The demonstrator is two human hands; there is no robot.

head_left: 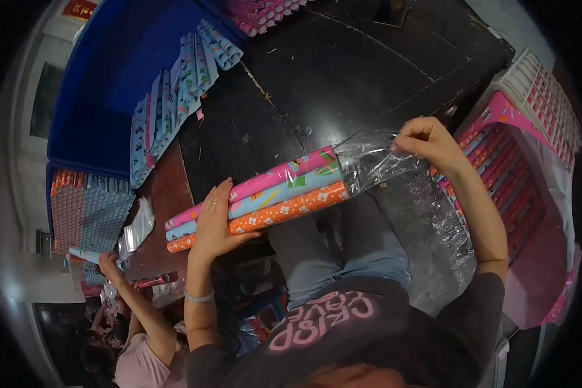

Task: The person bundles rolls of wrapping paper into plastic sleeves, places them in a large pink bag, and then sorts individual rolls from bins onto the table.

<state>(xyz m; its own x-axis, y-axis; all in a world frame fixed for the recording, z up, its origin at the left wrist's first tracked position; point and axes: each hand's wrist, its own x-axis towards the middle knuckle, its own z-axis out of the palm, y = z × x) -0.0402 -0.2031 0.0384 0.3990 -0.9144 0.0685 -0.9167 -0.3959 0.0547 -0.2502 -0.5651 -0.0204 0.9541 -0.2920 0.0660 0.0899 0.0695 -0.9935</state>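
Note:
A bundle of gift-wrap rolls [265, 194], pink, light blue and orange, lies across my lap at the edge of the black table [343, 71]. My left hand [215, 223] rests flat on the bundle near its left end. My right hand [427, 141] pinches the open end of a clear plastic sleeve [375, 165] that covers the right end of the rolls.
A pink-and-white crate [537, 97] at the right holds many rolls. More blue rolls [174, 97] lie on the table's left side, next to blue bins [110, 64]. Another person [136, 323] at the lower left handles a roll.

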